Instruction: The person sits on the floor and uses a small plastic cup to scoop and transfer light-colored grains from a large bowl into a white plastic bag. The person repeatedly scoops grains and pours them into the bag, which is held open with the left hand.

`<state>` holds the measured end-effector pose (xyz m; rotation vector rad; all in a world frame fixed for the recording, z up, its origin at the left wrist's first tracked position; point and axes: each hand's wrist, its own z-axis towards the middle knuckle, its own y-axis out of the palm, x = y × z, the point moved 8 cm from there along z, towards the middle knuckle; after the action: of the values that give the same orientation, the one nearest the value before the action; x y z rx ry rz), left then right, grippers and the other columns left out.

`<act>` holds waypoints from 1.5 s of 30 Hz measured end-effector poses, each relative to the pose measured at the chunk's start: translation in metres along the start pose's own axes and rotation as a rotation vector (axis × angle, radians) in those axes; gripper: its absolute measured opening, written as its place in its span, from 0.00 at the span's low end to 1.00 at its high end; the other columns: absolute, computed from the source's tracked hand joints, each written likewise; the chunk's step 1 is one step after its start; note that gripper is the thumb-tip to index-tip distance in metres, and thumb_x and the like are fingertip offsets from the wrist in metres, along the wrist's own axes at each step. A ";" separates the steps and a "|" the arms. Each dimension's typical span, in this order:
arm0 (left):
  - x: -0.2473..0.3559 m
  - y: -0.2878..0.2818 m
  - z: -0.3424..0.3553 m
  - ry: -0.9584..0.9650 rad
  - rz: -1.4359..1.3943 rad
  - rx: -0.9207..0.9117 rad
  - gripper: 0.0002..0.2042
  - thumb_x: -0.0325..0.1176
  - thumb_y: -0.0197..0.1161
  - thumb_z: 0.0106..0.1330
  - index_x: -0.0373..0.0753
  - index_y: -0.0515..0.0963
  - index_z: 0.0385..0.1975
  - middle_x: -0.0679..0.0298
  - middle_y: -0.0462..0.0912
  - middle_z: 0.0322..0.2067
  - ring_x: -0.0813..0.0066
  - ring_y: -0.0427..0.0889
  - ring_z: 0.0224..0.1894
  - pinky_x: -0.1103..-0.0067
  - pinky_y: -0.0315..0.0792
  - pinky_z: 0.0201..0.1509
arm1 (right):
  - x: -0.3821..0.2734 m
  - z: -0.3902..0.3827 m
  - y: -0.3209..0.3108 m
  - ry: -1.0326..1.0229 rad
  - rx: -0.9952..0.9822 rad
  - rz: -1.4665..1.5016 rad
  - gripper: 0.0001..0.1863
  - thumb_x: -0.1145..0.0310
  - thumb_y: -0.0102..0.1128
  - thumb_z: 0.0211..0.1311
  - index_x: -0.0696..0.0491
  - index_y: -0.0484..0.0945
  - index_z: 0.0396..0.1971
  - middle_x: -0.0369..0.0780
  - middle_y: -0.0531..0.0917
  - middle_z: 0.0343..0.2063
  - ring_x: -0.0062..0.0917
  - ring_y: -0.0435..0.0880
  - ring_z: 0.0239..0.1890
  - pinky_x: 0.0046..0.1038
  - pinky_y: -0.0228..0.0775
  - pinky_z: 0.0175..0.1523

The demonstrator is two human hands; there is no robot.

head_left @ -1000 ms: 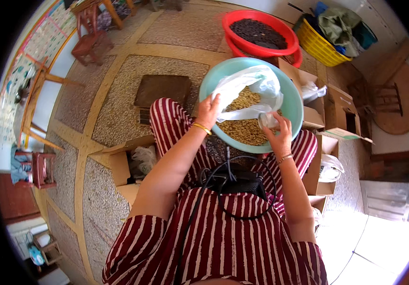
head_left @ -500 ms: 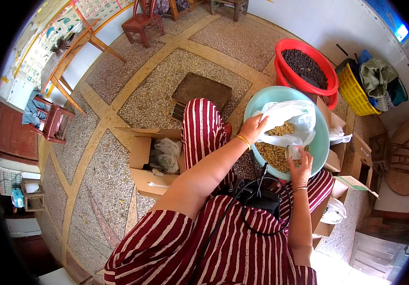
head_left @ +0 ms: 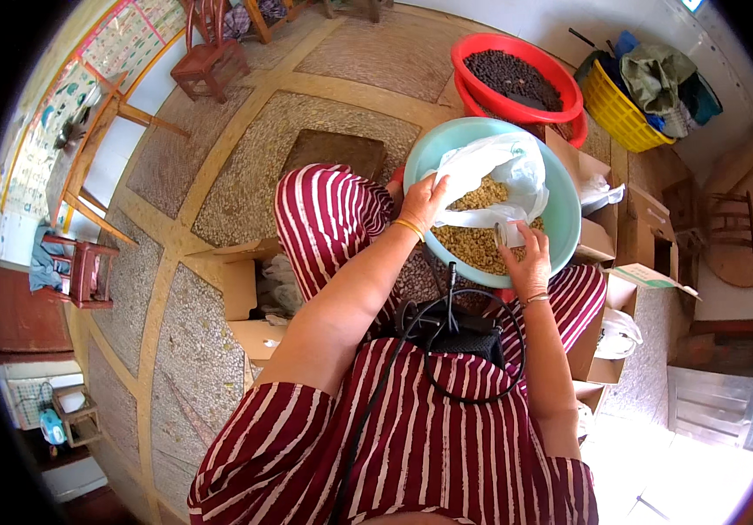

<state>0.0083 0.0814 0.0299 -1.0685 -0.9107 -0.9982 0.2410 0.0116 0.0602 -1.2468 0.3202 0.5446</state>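
Observation:
A pale turquoise basin (head_left: 566,210) sits in front of my knees with small yellow-brown dried pieces (head_left: 471,251) in it. Inside the basin lies a white translucent plastic bag (head_left: 516,157), its mouth open, with more of the pieces showing in it. My left hand (head_left: 423,203) pinches the bag's edge at the left. On the right, my right hand (head_left: 529,264) has its fingers around a small clear cup (head_left: 507,234), held low over the pieces beside the bag's mouth. The cup's contents are hard to make out.
Behind the basin stand stacked red basins (head_left: 560,109) with dark pellets. A yellow basket (head_left: 621,114) of cloths is at the far right. Open cardboard boxes (head_left: 241,284) flank my legs. A dark low slab (head_left: 334,154) lies ahead; a black cable (head_left: 429,367) loops over my lap.
The whole view has shifted, so the basin appears farther left and higher. Both hands keep their holds on bag and cup, with little movement relative to the basin.

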 end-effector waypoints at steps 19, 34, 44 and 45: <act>-0.007 0.005 0.001 -0.085 0.015 -0.036 0.18 0.43 0.47 0.64 0.34 0.73 0.39 0.53 0.78 0.25 0.64 0.77 0.29 0.75 0.69 0.36 | 0.007 0.000 0.001 0.036 -0.028 -0.047 0.27 0.60 0.65 0.42 0.48 0.70 0.46 0.43 0.71 0.42 0.37 0.72 0.44 0.34 0.68 0.46; -0.017 0.002 0.004 -0.067 -0.133 0.013 0.18 0.43 0.48 0.65 0.32 0.73 0.39 0.63 0.77 0.24 0.78 0.74 0.27 0.80 0.69 0.34 | 0.016 0.005 0.013 0.196 -0.290 0.101 0.26 0.58 0.65 0.42 0.47 0.72 0.45 0.41 0.71 0.44 0.32 0.75 0.42 0.31 0.68 0.47; 0.009 -0.018 0.033 -0.083 -0.245 0.017 0.18 0.44 0.48 0.65 0.31 0.73 0.37 0.63 0.77 0.25 0.79 0.73 0.27 0.80 0.68 0.33 | 0.019 0.014 0.035 0.157 -0.539 0.045 0.25 0.57 0.61 0.42 0.52 0.72 0.43 0.45 0.73 0.39 0.35 0.75 0.42 0.33 0.67 0.48; 0.015 -0.019 0.034 -0.043 -0.266 0.015 0.18 0.43 0.48 0.65 0.31 0.73 0.37 0.63 0.77 0.26 0.80 0.73 0.28 0.81 0.69 0.34 | 0.017 0.017 0.037 0.163 -0.566 0.034 0.25 0.57 0.61 0.42 0.52 0.72 0.42 0.46 0.73 0.38 0.35 0.74 0.42 0.33 0.67 0.48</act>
<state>-0.0092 0.1085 0.0570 -0.9747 -1.1142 -1.1887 0.2336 0.0392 0.0266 -1.8419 0.3356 0.5852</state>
